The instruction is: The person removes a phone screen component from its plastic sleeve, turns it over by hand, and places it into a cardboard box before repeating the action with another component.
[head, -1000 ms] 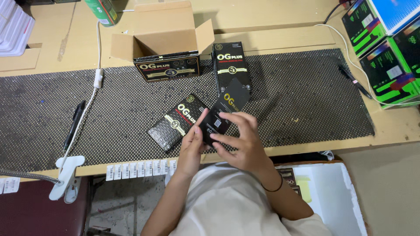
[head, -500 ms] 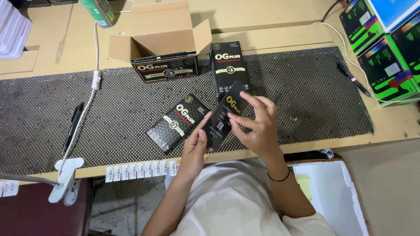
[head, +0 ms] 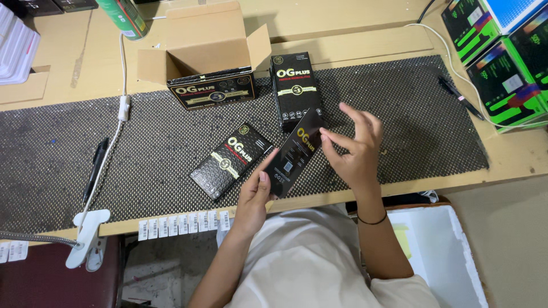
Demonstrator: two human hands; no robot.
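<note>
The left hand (head: 258,191) grips the lower end of a slim black box (head: 294,154) with gold lettering and a small white label patch, holding it tilted above the near edge of the dark perforated mat (head: 399,114) that covers the middle of the tabletop (head: 354,43). The right hand (head: 357,151) is open, fingers spread, its fingertips touching or just beside the upper right side of the same box; whether they press on it cannot be told.

Just to the left of the held box, a second black box (head: 231,161) with a dotted pattern, gold lettering and a red and cream band lies flat and askew on the mat. Behind the hands, a third black box (head: 295,88) lies flat on the mat, its long side running toward the far edge. To its left stands an open brown carton (head: 208,43), flaps up, with a black printed front panel bearing gold letters, straddling the far border of the mat.

At the right far corner are stacked green and black packages (head: 502,74), with a blue one on top. A black pen (head: 459,98) lies near them on the mat. Along the near edge hangs a row of small white barcode stickers (head: 182,223). Another black pen (head: 94,168) lies on the mat's left part, beside a white cable (head: 117,122).
</note>
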